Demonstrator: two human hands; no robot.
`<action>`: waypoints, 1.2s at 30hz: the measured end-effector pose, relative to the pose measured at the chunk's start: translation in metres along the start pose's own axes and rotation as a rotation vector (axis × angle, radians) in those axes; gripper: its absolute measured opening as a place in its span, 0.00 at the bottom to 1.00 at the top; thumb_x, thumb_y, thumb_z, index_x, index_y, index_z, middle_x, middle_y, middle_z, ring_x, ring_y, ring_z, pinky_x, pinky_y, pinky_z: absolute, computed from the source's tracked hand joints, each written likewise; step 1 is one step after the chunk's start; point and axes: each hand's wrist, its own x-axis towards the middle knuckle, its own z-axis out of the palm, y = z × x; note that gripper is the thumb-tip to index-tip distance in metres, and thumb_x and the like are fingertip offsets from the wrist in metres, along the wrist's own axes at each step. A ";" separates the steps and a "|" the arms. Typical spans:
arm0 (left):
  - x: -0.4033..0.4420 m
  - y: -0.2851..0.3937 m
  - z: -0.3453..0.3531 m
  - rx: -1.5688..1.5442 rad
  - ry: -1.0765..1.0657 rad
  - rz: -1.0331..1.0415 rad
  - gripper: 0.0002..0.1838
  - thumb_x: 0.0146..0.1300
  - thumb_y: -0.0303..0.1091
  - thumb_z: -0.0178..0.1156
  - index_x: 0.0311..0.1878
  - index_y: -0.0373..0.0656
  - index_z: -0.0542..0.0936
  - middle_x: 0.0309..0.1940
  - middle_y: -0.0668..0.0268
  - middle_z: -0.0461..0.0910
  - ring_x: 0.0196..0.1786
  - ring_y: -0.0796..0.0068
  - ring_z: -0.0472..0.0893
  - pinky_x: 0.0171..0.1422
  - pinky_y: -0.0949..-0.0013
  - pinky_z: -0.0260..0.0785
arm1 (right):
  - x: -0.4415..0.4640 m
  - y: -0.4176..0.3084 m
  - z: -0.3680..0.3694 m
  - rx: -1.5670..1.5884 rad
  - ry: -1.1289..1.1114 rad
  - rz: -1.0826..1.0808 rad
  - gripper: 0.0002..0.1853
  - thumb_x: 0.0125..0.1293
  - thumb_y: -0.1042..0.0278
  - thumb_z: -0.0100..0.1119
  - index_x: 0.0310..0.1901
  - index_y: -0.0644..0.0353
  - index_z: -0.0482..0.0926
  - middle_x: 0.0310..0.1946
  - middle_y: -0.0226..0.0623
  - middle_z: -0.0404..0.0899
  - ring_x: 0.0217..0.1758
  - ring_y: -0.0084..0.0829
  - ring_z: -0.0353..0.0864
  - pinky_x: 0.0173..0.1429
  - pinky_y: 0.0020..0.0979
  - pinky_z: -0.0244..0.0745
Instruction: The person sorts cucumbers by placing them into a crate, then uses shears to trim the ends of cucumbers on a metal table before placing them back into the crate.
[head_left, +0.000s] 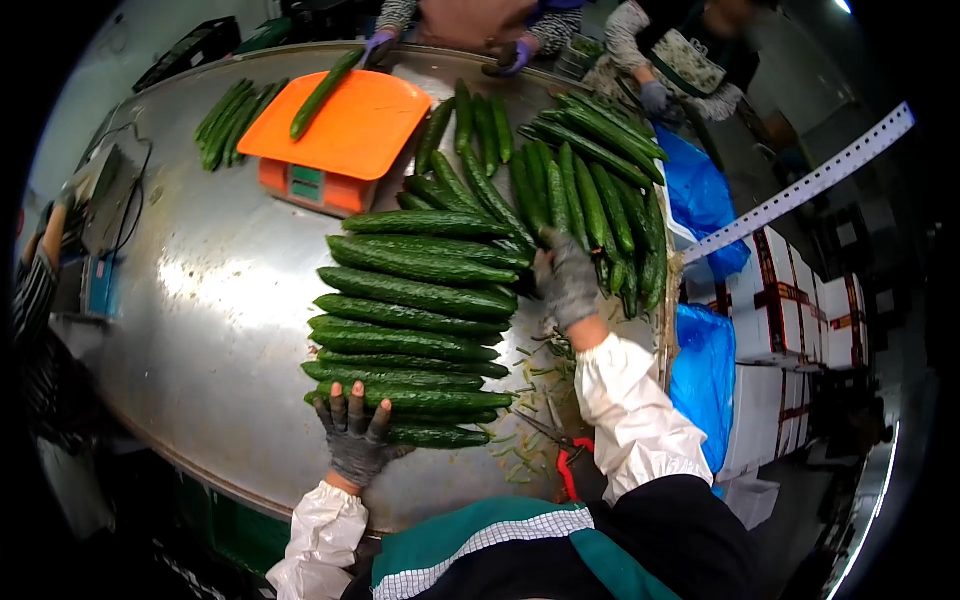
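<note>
A row of long green cucumbers lies side by side on the metal table in front of me. My left hand, in a grey glove with bare fingertips, rests with spread fingers on the left ends of the nearest cucumbers. My right hand, also grey-gloved, is at the right end of the row beside the loose pile of cucumbers. Its fingers curl at the end of a cucumber; the fingertips are partly hidden. Red-handled scissors lie with blades apart near my right forearm.
An orange scale with one cucumber on its pan stands farther back. More cucumbers lie left of it. Co-workers' gloved hands are at the far edge. Blue plastic bags and white boxes stand right of the table.
</note>
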 end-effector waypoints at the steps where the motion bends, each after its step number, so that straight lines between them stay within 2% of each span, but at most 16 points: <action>1: 0.001 0.000 -0.001 0.007 -0.004 0.005 0.45 0.44 0.69 0.51 0.65 0.61 0.53 0.67 0.58 0.44 0.69 0.49 0.41 0.66 0.40 0.27 | -0.018 0.009 0.001 -0.083 -0.049 -0.019 0.22 0.54 0.66 0.54 0.53 0.55 0.67 0.48 0.48 0.70 0.48 0.44 0.72 0.52 0.37 0.68; 2: 0.001 0.000 0.000 -0.004 -0.007 0.021 0.45 0.44 0.69 0.51 0.65 0.61 0.53 0.67 0.58 0.44 0.69 0.49 0.41 0.66 0.40 0.27 | -0.032 0.016 0.002 -0.164 -0.102 -0.039 0.27 0.52 0.65 0.55 0.57 0.53 0.64 0.52 0.49 0.66 0.49 0.46 0.71 0.52 0.38 0.68; 3: 0.001 0.000 0.000 0.000 -0.008 0.019 0.46 0.43 0.70 0.51 0.65 0.61 0.53 0.67 0.57 0.44 0.68 0.48 0.41 0.66 0.40 0.27 | -0.042 0.021 0.002 -0.170 -0.098 -0.025 0.27 0.52 0.65 0.55 0.57 0.53 0.64 0.52 0.49 0.66 0.49 0.46 0.71 0.52 0.38 0.68; 5: -0.001 -0.003 0.002 0.011 -0.002 0.024 0.46 0.42 0.70 0.52 0.64 0.61 0.53 0.66 0.56 0.45 0.68 0.46 0.42 0.66 0.39 0.29 | -0.052 0.024 0.003 -0.310 -0.276 -0.045 0.36 0.49 0.62 0.56 0.62 0.51 0.55 0.59 0.53 0.58 0.53 0.49 0.68 0.52 0.41 0.68; 8: 0.001 -0.002 0.003 0.017 0.019 0.029 0.47 0.41 0.69 0.53 0.64 0.60 0.53 0.66 0.56 0.46 0.67 0.45 0.43 0.65 0.39 0.30 | -0.047 0.016 0.003 -0.326 -0.296 -0.025 0.40 0.49 0.58 0.56 0.64 0.52 0.51 0.60 0.53 0.56 0.52 0.48 0.69 0.50 0.40 0.69; 10: 0.002 -0.001 0.003 0.026 0.016 0.052 0.46 0.42 0.69 0.54 0.64 0.59 0.53 0.66 0.55 0.46 0.67 0.45 0.44 0.65 0.38 0.31 | -0.041 0.022 0.013 -0.331 -0.218 -0.081 0.40 0.49 0.58 0.56 0.65 0.52 0.50 0.60 0.55 0.56 0.50 0.48 0.71 0.47 0.41 0.70; 12: 0.003 0.000 0.003 0.036 0.029 0.035 0.46 0.43 0.69 0.53 0.64 0.58 0.53 0.66 0.54 0.46 0.67 0.45 0.44 0.65 0.37 0.31 | -0.030 0.020 0.019 -0.349 -0.366 -0.008 0.43 0.51 0.58 0.56 0.66 0.50 0.44 0.60 0.55 0.54 0.53 0.49 0.68 0.49 0.43 0.69; 13: 0.003 0.000 0.004 0.043 0.024 0.035 0.46 0.44 0.69 0.53 0.64 0.57 0.53 0.66 0.53 0.45 0.67 0.44 0.44 0.65 0.37 0.31 | -0.024 0.018 0.023 -0.424 -0.430 0.020 0.43 0.53 0.59 0.54 0.67 0.51 0.39 0.61 0.56 0.54 0.49 0.47 0.73 0.45 0.44 0.70; 16: 0.004 0.000 0.001 0.054 0.004 0.057 0.48 0.44 0.66 0.55 0.65 0.56 0.50 0.66 0.51 0.45 0.66 0.40 0.45 0.65 0.38 0.33 | -0.012 0.011 0.018 -0.464 -0.551 0.070 0.41 0.55 0.63 0.50 0.66 0.54 0.38 0.61 0.58 0.54 0.42 0.46 0.77 0.42 0.45 0.70; 17: 0.003 0.000 0.002 0.055 0.000 0.056 0.48 0.44 0.66 0.55 0.65 0.56 0.50 0.66 0.51 0.45 0.66 0.40 0.45 0.65 0.38 0.33 | -0.014 0.017 0.025 -0.517 -0.418 -0.033 0.38 0.56 0.69 0.44 0.66 0.57 0.37 0.60 0.59 0.53 0.36 0.45 0.78 0.40 0.45 0.71; 18: 0.002 0.000 0.003 0.042 -0.013 0.042 0.48 0.41 0.68 0.56 0.64 0.57 0.52 0.66 0.52 0.45 0.66 0.42 0.44 0.65 0.37 0.32 | -0.015 0.023 0.030 -0.513 -0.423 -0.037 0.38 0.56 0.69 0.44 0.66 0.57 0.37 0.60 0.59 0.53 0.36 0.45 0.78 0.40 0.45 0.71; 20: 0.001 -0.001 0.003 0.039 -0.028 0.019 0.49 0.39 0.69 0.57 0.64 0.58 0.53 0.66 0.53 0.45 0.67 0.43 0.44 0.65 0.36 0.31 | -0.010 0.028 0.036 -0.501 -0.463 0.031 0.46 0.50 0.64 0.52 0.66 0.57 0.35 0.61 0.57 0.54 0.43 0.47 0.76 0.40 0.44 0.72; 26: 0.007 0.002 0.006 0.022 0.006 0.022 0.54 0.32 0.68 0.60 0.65 0.59 0.51 0.66 0.55 0.45 0.67 0.44 0.43 0.65 0.38 0.30 | 0.004 0.018 0.037 -0.429 -0.492 0.178 0.43 0.52 0.70 0.49 0.67 0.45 0.36 0.63 0.50 0.51 0.45 0.46 0.75 0.44 0.44 0.71; 29: 0.011 0.005 0.004 0.006 -0.003 0.014 0.53 0.34 0.69 0.58 0.65 0.58 0.52 0.66 0.55 0.45 0.67 0.44 0.43 0.65 0.38 0.28 | 0.010 0.014 0.033 -0.447 -0.469 0.166 0.43 0.52 0.69 0.50 0.67 0.41 0.37 0.62 0.48 0.55 0.49 0.47 0.73 0.52 0.44 0.66; 32: 0.011 0.006 0.007 0.000 -0.015 0.003 0.50 0.37 0.69 0.55 0.64 0.57 0.53 0.66 0.55 0.45 0.68 0.45 0.42 0.65 0.39 0.26 | 0.016 0.019 0.039 -0.482 -0.407 0.106 0.42 0.52 0.68 0.50 0.67 0.42 0.37 0.62 0.47 0.56 0.50 0.47 0.72 0.54 0.44 0.65; 36: 0.014 0.009 0.010 0.027 0.004 -0.008 0.49 0.38 0.71 0.53 0.64 0.58 0.54 0.66 0.55 0.45 0.68 0.45 0.42 0.65 0.40 0.25 | 0.026 0.019 0.040 -0.485 -0.463 0.157 0.41 0.54 0.67 0.48 0.67 0.42 0.37 0.62 0.45 0.56 0.48 0.47 0.74 0.50 0.46 0.68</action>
